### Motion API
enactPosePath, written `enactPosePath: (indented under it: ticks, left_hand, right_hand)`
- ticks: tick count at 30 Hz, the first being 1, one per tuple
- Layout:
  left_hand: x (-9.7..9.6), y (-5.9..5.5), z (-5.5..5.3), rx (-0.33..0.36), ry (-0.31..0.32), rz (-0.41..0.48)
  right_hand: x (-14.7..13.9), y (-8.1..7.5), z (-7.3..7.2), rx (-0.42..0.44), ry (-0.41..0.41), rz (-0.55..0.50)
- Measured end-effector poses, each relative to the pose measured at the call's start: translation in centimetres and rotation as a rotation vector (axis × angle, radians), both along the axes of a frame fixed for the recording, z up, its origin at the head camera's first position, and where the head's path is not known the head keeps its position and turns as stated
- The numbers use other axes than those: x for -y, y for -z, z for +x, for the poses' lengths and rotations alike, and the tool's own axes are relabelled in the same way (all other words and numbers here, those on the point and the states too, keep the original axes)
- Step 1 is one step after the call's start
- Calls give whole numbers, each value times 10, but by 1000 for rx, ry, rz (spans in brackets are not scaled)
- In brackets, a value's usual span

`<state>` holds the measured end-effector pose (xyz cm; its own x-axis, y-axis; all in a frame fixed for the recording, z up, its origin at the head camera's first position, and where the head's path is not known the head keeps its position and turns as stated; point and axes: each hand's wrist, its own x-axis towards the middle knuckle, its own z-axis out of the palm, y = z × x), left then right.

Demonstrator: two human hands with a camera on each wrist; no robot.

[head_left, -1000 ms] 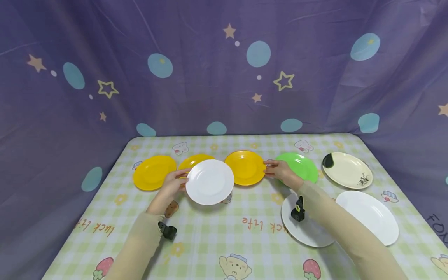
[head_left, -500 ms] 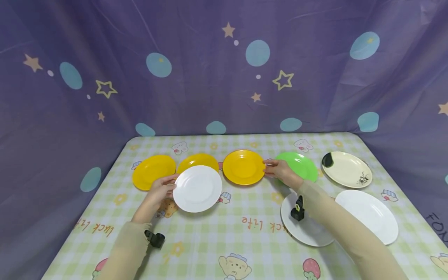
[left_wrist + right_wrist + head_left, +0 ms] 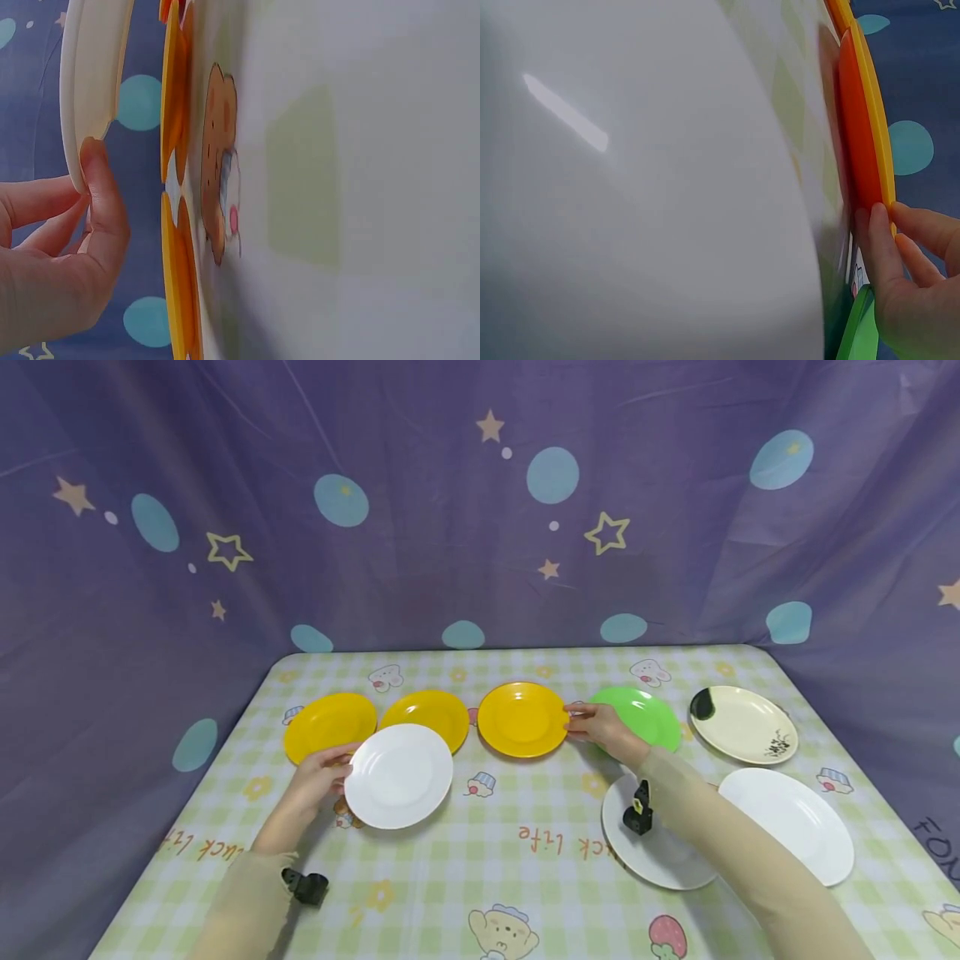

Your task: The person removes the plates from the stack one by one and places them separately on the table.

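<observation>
A small white plate (image 3: 399, 777) is pinched at its left rim by my left hand (image 3: 313, 783). In the left wrist view the plate (image 3: 94, 75) is clear of the tablecloth, with fingers and thumb on either side of its edge. My right hand (image 3: 603, 728) pinches the right rim of an orange-yellow plate (image 3: 522, 720) at the back middle. The right wrist view has this plate's orange underside (image 3: 861, 127) facing the camera, with fingertips at its edge. Two yellow plates, one at far left (image 3: 330, 727) and one beside it (image 3: 429, 717), lie behind the white plate.
A green plate (image 3: 648, 718) lies just behind my right hand. Farther right is a cream plate (image 3: 742, 724) with dark patterns. Two large white plates, one (image 3: 645, 847) partly under my right forearm and another (image 3: 802, 827) to its right, lie nearer. A purple curtain (image 3: 465, 543) hangs behind the table.
My left hand has carried the small white plate left and toward me, uncovering more of the second yellow plate. The right hand stays at the orange-yellow plate's rim.
</observation>
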<state>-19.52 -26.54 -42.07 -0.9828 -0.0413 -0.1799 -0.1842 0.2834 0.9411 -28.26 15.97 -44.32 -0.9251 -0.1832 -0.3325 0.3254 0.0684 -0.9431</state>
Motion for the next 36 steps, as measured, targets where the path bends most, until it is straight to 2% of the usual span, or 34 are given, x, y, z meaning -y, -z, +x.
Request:
enactPosePath:
  ticks: [5,8,11,15,18,21,24,33,34,36]
  left_hand:
    - [6,-5,4,28,-27,-24]
    - [12,-2,5,17,-39,-37]
    - [20,0,6,2,-18,-36]
    - [27,2,7,27,-13,-35]
    - [30,2,9,40,-35,-50]
    - [34,2,11,32,-22,-71]
    - [38,2,13,45,-37,-54]
    - [51,4,20,49,-56,-102]
    - [53,4,21,48,-41,-112]
    - [58,8,21,63,-59,-115]
  right_hand:
    - [-1,0,0,1,-4,-10]
    - [-1,-1,1,3,-2,-10]
    - [0,-1,1,-3,-1,-8]
    - [0,-2,1,-5,5,-13]
    - [1,-3,1,0,10,-21]
    - [2,-4,0,5,12,-25]
    - [2,-4,0,4,13,-24]
    - [1,-2,0,10,15,-17]
    - [1,-2,1,8,13,-17]
    - [1,-2,1,6,12,-16]
